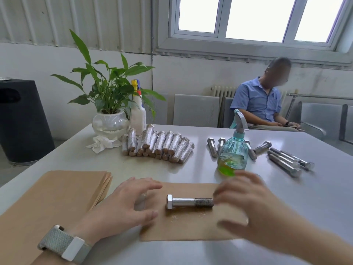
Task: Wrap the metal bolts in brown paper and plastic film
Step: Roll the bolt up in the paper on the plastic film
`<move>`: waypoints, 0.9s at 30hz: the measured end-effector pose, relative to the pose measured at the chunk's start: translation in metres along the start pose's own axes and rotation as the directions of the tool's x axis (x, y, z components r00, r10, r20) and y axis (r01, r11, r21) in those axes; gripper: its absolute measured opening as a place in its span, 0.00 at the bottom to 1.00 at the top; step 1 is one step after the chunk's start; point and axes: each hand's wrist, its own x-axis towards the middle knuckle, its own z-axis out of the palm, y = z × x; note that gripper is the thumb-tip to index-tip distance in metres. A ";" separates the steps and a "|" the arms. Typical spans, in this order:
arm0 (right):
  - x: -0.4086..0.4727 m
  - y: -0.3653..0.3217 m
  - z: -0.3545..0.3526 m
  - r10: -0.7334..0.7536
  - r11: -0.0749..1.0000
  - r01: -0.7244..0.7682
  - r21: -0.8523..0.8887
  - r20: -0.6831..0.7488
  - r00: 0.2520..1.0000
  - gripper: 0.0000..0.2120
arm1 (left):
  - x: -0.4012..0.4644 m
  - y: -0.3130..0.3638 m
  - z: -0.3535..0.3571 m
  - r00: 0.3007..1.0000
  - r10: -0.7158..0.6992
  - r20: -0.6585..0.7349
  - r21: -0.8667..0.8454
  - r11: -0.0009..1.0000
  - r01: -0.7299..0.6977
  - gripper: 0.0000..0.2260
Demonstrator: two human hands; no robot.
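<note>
Brown paper sheet (191, 224), thin and floppy, is laid flat on the counter (286, 207) and probably best lifted by an edge. Bolt (189, 201) on top looks heavy, stiff, roll-prone, so the shank gets gripped; both hands, left (122, 205) and right (248, 205), are spread open, nothing held.

Silver hex bolt (189, 201) flat on brown paper (191, 226)

Both hands hovered low, palms down: the left hand (125, 204) spread with fingers relaxed, the right hand (246, 205) blurred, fingers loosely extended, gripping nothing
</note>
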 end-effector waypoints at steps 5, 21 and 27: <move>0.007 -0.020 0.016 -0.197 0.942 0.284 -0.178 0.393 0.898 0.09 | 0.001 0.008 -0.002 0.964 0.013 -0.265 -0.042 0.999 -0.025 0.15; 0.033 -0.015 0.027 0.119 0.993 -0.119 -0.015 0.237 0.964 0.08 | 0.001 0.026 0.000 0.990 0.133 0.036 0.134 0.982 -0.137 0.34; 0.051 -0.008 0.034 0.248 0.969 -0.246 -0.037 0.205 0.947 0.06 | 0.011 0.032 0.004 0.993 0.115 -0.025 0.246 0.964 -0.105 0.32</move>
